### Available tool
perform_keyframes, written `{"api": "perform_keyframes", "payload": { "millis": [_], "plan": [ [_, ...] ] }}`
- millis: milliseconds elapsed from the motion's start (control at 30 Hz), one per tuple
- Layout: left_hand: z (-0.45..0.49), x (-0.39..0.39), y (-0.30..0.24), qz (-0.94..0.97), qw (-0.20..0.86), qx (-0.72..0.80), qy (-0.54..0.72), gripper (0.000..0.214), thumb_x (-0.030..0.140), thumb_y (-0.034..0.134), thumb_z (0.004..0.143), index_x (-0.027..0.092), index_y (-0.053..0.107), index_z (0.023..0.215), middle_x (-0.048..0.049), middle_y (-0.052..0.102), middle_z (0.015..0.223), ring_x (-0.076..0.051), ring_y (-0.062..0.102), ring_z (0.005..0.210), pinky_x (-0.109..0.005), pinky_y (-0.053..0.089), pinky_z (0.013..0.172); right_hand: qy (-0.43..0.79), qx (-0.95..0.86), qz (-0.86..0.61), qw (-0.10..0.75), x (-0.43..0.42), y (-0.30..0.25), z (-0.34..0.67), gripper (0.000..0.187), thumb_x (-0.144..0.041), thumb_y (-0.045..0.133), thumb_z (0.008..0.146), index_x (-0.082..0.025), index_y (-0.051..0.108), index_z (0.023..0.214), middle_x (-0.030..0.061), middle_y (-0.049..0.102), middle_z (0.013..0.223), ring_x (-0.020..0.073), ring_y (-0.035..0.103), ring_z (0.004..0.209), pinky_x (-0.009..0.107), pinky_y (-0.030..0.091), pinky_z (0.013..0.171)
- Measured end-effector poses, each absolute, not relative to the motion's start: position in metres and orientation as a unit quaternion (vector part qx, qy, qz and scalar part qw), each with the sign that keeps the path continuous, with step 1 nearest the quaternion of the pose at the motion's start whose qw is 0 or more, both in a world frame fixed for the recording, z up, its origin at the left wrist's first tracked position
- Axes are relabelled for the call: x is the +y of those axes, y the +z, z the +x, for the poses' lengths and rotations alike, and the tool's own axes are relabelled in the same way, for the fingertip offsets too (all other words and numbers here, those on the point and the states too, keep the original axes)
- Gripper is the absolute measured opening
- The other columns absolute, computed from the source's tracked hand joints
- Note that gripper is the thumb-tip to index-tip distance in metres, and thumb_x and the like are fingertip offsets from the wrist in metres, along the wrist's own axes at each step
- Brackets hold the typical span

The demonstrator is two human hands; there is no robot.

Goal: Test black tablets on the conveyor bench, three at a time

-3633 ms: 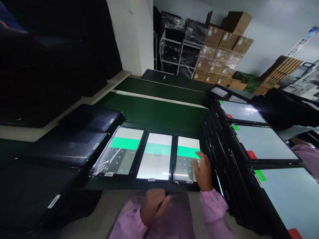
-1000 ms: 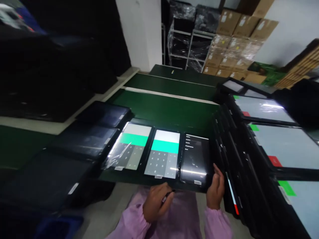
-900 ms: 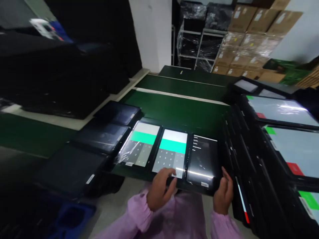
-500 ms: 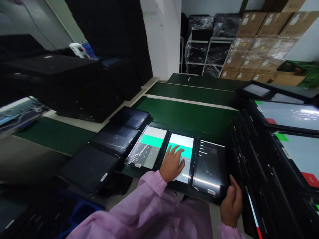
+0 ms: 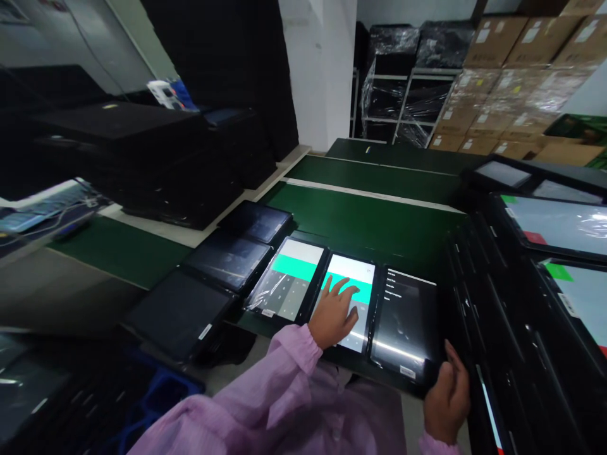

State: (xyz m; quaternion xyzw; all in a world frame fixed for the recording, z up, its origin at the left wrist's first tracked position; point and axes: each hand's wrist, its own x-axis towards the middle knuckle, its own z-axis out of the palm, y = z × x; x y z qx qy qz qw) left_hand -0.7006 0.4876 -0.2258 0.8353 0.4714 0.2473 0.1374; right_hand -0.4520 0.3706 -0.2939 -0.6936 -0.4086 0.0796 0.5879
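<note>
Centrally placed, low in the frame: left hand (image 5: 334, 313) spread flat, fingers apart, pressing the lit middle tablet (image 5: 348, 302). Long axis of that tablet running away up the frame, so keys directly under the fingertips. Right hand (image 5: 446, 397) at lower right, loosely curled, thumb at the near corner of the dark tablet (image 5: 406, 323) just beside, gripping nothing visible.

Cardboard boxes (image 5: 512, 82) were stacked at the back beside wrapped black racks (image 5: 408, 95), with dark tablets (image 5: 227, 259) lined up left on the green belt (image 5: 370, 215).
</note>
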Motion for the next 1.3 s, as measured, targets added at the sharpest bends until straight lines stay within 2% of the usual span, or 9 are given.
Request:
{"api": "perform_keyframes", "payload": {
  "millis": [200, 367, 533, 667, 833, 1000, 1200, 1300],
  "plan": [
    [-0.691, 0.488, -0.221, 0.859, 0.165, 0.43, 0.222, 0.045, 0.014, 0.051, 0.095, 0.022, 0.051, 0.14, -0.0083, 0.067, 0.137, -0.033, 0.037, 0.154, -0.069, 0.01, 0.131, 0.079, -0.412, -0.692, 0.587, 0.371, -0.295, -0.451, 0.055, -0.055, 0.049, 0.105, -0.01, 0.065, 0.133, 0.021, 0.064, 0.135, 0.035, 0.058, 0.129, 0.054, 0.044, 0.109],
    [-0.728, 0.484, -0.217, 0.808, 0.154, 0.497, 0.275, 0.044, 0.013, 0.049, 0.094, 0.023, 0.051, 0.137, -0.0085, 0.068, 0.131, -0.031, 0.04, 0.151, -0.07, 0.012, 0.13, 0.077, -0.411, -0.693, 0.587, 0.37, -0.297, -0.449, 0.056, -0.055, 0.049, 0.105, -0.009, 0.066, 0.132, 0.0211, 0.065, 0.134, 0.0362, 0.059, 0.128, 0.055, 0.045, 0.108],
    [-0.763, 0.473, -0.223, 0.775, 0.125, 0.539, 0.305, 0.049, 0.009, 0.048, 0.092, 0.023, 0.05, 0.139, -0.0092, 0.066, 0.133, -0.031, 0.042, 0.149, -0.07, 0.013, 0.129, 0.074, -0.406, -0.696, 0.588, 0.372, -0.296, -0.452, 0.054, -0.055, 0.05, 0.106, -0.01, 0.067, 0.132, 0.0203, 0.065, 0.134, 0.0371, 0.059, 0.128, 0.055, 0.044, 0.109],
    [-0.757, 0.464, -0.225, 0.815, 0.13, 0.496, 0.269, 0.056, 0.011, 0.051, 0.092, 0.023, 0.046, 0.146, -0.0091, 0.066, 0.136, -0.031, 0.039, 0.151, -0.068, 0.01, 0.131, 0.063, -0.412, -0.689, 0.594, 0.374, -0.293, -0.454, 0.052, -0.053, 0.05, 0.106, -0.01, 0.068, 0.13, 0.0206, 0.065, 0.132, 0.0364, 0.06, 0.126, 0.055, 0.044, 0.109],
    [-0.758, 0.462, -0.228, 0.814, 0.126, 0.509, 0.25, 0.048, 0.011, 0.048, 0.094, 0.023, 0.049, 0.141, -0.0073, 0.068, 0.133, -0.03, 0.039, 0.152, -0.068, 0.008, 0.131, 0.069, -0.405, -0.701, 0.583, 0.373, -0.286, -0.456, 0.059, -0.058, 0.049, 0.105, -0.008, 0.067, 0.129, 0.0209, 0.066, 0.131, 0.0354, 0.061, 0.124, 0.054, 0.046, 0.107],
    [-0.77, 0.463, -0.228, 0.793, 0.105, 0.548, 0.247, 0.046, 0.009, 0.047, 0.094, 0.025, 0.053, 0.136, -0.0054, 0.07, 0.126, -0.029, 0.045, 0.148, -0.069, 0.01, 0.131, 0.067, -0.402, -0.7, 0.586, 0.373, -0.288, -0.456, 0.056, -0.055, 0.049, 0.105, -0.008, 0.067, 0.128, 0.0204, 0.066, 0.131, 0.0337, 0.061, 0.125, 0.051, 0.045, 0.107],
    [-0.734, 0.472, -0.221, 0.813, 0.132, 0.505, 0.258, 0.05, 0.014, 0.051, 0.094, 0.022, 0.048, 0.143, -0.0088, 0.066, 0.137, -0.031, 0.039, 0.152, -0.068, 0.012, 0.131, 0.054, -0.428, -0.686, 0.586, 0.373, -0.295, -0.452, 0.052, -0.05, 0.049, 0.106, -0.007, 0.066, 0.129, 0.0213, 0.066, 0.132, 0.0338, 0.061, 0.125, 0.052, 0.045, 0.107],
    [-0.708, 0.478, -0.222, 0.831, 0.148, 0.474, 0.251, 0.051, 0.017, 0.051, 0.096, 0.022, 0.046, 0.146, -0.009, 0.066, 0.138, -0.032, 0.035, 0.155, -0.069, 0.009, 0.131, 0.051, -0.425, -0.69, 0.583, 0.373, -0.295, -0.451, 0.053, -0.051, 0.049, 0.106, -0.007, 0.066, 0.129, 0.0215, 0.066, 0.131, 0.0335, 0.061, 0.124, 0.052, 0.046, 0.106]
  ]
}}
